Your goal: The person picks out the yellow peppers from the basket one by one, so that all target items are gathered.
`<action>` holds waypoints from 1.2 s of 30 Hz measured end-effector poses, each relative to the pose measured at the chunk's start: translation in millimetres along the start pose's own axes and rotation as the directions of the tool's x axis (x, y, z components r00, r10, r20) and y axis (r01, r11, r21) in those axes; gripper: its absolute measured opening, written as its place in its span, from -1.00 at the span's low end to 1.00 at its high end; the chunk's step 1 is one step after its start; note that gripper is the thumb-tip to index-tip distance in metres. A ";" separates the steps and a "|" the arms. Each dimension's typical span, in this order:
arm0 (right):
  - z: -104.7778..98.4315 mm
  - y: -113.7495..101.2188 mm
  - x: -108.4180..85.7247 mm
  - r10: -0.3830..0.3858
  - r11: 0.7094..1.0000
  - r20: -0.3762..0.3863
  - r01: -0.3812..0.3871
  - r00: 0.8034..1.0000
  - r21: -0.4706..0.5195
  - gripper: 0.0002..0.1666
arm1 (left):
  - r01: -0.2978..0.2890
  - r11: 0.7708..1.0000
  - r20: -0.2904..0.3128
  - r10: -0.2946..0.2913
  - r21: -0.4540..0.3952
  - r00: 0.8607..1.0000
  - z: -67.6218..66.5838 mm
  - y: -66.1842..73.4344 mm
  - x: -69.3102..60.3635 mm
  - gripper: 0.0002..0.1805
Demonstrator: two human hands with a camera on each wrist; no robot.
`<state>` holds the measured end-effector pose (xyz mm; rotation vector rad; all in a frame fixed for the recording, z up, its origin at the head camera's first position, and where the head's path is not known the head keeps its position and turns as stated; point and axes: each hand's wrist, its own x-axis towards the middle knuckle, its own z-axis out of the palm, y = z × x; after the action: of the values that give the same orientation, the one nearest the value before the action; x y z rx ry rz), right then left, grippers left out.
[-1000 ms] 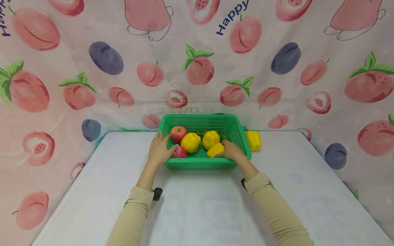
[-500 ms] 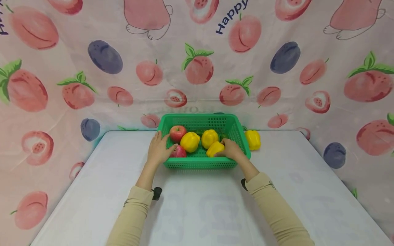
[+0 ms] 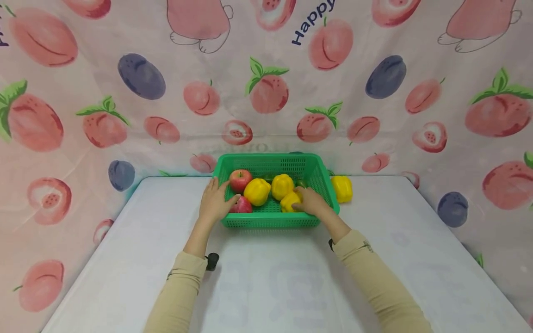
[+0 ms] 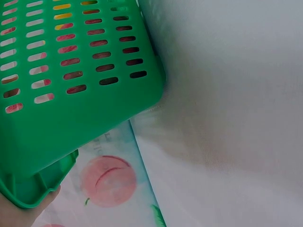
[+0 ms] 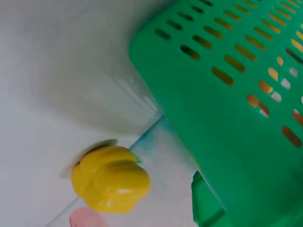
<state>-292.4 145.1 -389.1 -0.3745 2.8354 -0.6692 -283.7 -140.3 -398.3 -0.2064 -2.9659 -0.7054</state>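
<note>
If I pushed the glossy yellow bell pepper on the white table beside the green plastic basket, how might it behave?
The glossy yellow bell pepper would probably roll unevenly, since its sides are rounded but lobed. Its shiny surface suggests it may be slippery. It looks taut and unwrinkled, so it is likely fairly stiff.

Head view bright, even; wrist views dimmer, soft. Diffuse shadows beside basket (image 4: 99,109), tabletop (image 3: 416,249) far edge; outer pepper (image 5: 111,182) glints.

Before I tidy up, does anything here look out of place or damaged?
One yellow pepper lies on the table outside the green basket, to its right, while three others are inside. No damage shows.
</note>
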 end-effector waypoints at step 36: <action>-4.8 4.3 2.1 -0.042 0.997 -0.037 0.044 0.998 0.063 -0.06 | 0.005 1.000 -0.019 -0.005 -0.031 1.000 1.9 -0.7 0.4 -0.28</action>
<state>-296.4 150.2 -387.1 -0.4174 2.8388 -0.7809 -284.4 -140.0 -400.3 -0.1931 -2.9398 -0.7501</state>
